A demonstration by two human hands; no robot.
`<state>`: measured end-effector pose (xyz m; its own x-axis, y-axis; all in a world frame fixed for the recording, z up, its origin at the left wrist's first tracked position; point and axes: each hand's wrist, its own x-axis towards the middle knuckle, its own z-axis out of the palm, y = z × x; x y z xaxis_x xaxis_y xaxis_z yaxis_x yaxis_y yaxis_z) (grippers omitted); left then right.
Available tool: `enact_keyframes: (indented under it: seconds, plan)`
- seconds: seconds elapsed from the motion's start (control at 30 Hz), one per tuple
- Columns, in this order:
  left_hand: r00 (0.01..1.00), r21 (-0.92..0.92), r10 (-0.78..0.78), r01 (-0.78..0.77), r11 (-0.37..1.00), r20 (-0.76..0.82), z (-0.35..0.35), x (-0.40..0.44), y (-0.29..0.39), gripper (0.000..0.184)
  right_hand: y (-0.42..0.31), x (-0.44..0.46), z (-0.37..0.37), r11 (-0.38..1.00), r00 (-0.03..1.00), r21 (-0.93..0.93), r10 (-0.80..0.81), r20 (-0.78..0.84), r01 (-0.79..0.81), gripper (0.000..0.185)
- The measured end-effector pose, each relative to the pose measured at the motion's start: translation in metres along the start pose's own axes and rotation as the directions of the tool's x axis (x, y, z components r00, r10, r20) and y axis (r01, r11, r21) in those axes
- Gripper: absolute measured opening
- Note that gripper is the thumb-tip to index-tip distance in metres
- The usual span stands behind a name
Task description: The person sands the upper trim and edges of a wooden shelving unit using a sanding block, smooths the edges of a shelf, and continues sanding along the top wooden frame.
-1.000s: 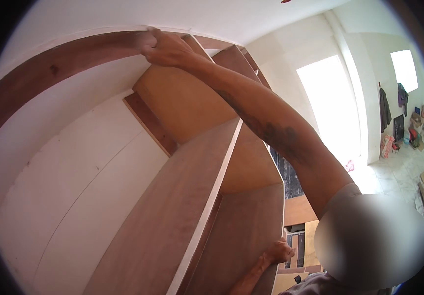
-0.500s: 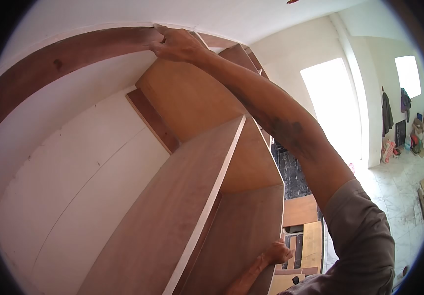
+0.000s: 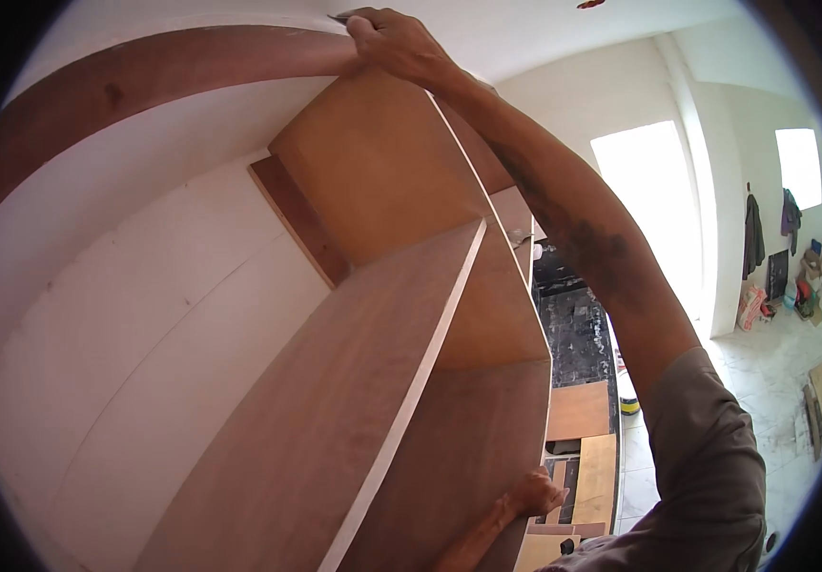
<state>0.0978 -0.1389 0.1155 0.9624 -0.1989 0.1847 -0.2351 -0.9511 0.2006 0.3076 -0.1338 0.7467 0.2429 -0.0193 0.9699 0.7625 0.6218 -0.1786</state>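
My right hand (image 3: pixel 397 43) is raised at the top of the wooden cabinet, closed round a thin, dark flat tool (image 3: pixel 342 17) whose tip sticks out to the left. It is at the right end of the long reddish-brown top board (image 3: pixel 182 67), where the board meets the white ceiling. Low in the view, my left hand (image 3: pixel 535 492) is closed on the front edge of the cabinet (image 3: pixel 546 419). Between the hands, a brown shelf (image 3: pixel 335 381) with a pale front edge slants across the cabinet. Most of the tool is hidden in my fingers.
Below on the right are a dark slab (image 3: pixel 573 329), loose boards (image 3: pixel 594 477) and a tiled floor (image 3: pixel 745 410). Farther off, clothes (image 3: pixel 752 236) hang on a wall beside piled bags (image 3: pixel 811 276). A bright doorway (image 3: pixel 649 210) stands behind my right arm.
My right hand has moved right and slightly up along the top board, and the tool's tip now shows. My left hand stays on the cabinet edge. The view has shifted slightly.
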Motion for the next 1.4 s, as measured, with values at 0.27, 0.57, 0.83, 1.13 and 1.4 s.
enact_keyframes:
  seconds: [0.27, 0.57, 0.83, 1.13, 1.4]
  plan:
    - [1.0, -0.059, 0.021, -0.021, 0.998, -0.004, -0.001, 0.0, -0.002, 0.055, 0.016, 0.013, 0.05, 0.912, 0.902, -0.136, -0.404, -0.152, 0.386, 0.034]
    - [0.996, -0.036, 0.053, -0.051, 0.998, 0.068, -0.006, 0.003, 0.003, 0.054, 0.016, 0.001, 0.041, 0.959, 0.955, -0.052, -0.282, -0.094, 0.279, 0.047]
    - [0.994, 0.04, 0.103, -0.101, 0.994, -0.034, 0.01, 0.001, -0.003, 0.053, 0.013, 0.005, 0.03, 0.964, 0.964, -0.052, -0.263, -0.037, 0.261, 0.048]
    - [0.995, 0.026, 0.091, -0.089, 0.996, -0.043, 0.004, 0.001, -0.002, 0.053, 0.06, 0.039, 0.045, 0.918, 0.918, -0.169, -0.38, -0.113, 0.359, 0.037]
    - [0.993, 0.003, 0.115, -0.115, 0.993, -0.006, 0.005, 0.005, -0.006, 0.054, 0.049, 0.039, 0.041, 0.631, 0.786, -0.536, -0.61, 0.104, 0.561, 0.033]
